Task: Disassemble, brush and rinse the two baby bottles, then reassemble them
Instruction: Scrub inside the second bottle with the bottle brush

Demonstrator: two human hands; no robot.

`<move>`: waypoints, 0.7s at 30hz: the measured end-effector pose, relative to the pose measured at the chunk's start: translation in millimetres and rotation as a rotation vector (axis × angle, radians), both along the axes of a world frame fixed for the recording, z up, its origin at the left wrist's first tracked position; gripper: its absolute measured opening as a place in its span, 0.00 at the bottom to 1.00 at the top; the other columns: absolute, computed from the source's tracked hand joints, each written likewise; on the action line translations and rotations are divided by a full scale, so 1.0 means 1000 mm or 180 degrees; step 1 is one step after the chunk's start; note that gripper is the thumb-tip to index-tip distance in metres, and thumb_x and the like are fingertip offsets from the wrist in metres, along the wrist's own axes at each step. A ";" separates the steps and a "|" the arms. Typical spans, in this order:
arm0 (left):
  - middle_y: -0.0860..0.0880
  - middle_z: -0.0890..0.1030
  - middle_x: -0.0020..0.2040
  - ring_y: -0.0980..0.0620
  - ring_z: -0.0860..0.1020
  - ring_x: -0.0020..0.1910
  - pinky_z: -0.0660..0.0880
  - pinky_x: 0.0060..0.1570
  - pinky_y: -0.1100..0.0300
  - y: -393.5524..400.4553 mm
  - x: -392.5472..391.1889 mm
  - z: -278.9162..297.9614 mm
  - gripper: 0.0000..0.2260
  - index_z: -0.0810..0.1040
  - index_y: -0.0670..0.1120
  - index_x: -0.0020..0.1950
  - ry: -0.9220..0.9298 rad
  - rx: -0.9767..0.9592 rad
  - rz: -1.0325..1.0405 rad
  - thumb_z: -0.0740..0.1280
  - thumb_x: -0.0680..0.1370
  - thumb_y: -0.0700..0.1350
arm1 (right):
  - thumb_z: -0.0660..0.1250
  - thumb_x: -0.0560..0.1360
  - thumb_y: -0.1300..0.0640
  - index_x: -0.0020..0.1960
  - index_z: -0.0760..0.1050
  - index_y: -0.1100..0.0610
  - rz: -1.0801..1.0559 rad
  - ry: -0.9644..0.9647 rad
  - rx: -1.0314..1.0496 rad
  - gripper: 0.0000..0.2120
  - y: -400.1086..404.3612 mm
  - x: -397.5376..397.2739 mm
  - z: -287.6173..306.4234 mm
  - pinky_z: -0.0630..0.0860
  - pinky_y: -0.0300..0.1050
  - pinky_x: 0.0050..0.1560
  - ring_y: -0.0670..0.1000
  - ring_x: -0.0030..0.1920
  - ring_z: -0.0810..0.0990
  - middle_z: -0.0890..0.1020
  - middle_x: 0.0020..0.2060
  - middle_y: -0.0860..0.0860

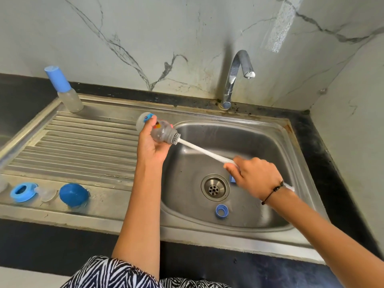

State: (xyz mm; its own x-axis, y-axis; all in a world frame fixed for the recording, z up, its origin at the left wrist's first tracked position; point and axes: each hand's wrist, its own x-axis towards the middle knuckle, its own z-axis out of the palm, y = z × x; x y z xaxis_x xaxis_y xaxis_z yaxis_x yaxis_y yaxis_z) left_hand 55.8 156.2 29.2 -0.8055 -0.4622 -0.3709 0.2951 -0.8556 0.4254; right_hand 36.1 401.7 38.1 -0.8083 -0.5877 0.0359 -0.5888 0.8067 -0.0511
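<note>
My left hand (150, 145) grips the bottle (161, 133) tilted over the sink (270, 129) so drips fall in, while my right hand (256, 176) clasps the brush (204, 150) handle.

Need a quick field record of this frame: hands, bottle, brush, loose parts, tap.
left hand: grips open bottle, tilted over the sink
right hand: grips brush handle
brush head: at bottle mouth
second bottle: upright on drainboard, blue cap on
drainboard parts: blue ring, clear teat, blue cap
basin: blue ring near drain
tap: no water visible
</note>
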 end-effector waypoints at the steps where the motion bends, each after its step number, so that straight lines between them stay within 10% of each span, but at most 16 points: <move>1: 0.48 0.75 0.36 0.52 0.76 0.33 0.77 0.34 0.58 0.002 -0.003 -0.001 0.06 0.72 0.44 0.47 -0.0289 -0.0145 -0.0006 0.69 0.75 0.41 | 0.47 0.80 0.39 0.47 0.70 0.53 0.0023 0.0409 0.0158 0.21 -0.001 0.002 -0.002 0.68 0.44 0.33 0.58 0.40 0.81 0.81 0.38 0.53; 13: 0.46 0.81 0.42 0.51 0.80 0.44 0.75 0.57 0.53 0.007 -0.002 0.022 0.05 0.77 0.42 0.47 -0.0519 -0.0914 -0.0217 0.71 0.73 0.41 | 0.50 0.78 0.39 0.46 0.72 0.55 -0.0042 -0.0175 -0.0482 0.22 0.008 0.001 -0.013 0.70 0.47 0.36 0.60 0.42 0.78 0.79 0.36 0.54; 21: 0.42 0.75 0.44 0.47 0.76 0.43 0.75 0.49 0.55 0.021 0.004 0.021 0.05 0.73 0.41 0.50 0.0127 -0.0387 -0.0378 0.66 0.75 0.38 | 0.49 0.78 0.38 0.43 0.65 0.51 -0.0085 -0.0041 -0.0270 0.18 0.013 0.002 -0.010 0.69 0.44 0.34 0.58 0.39 0.79 0.71 0.32 0.49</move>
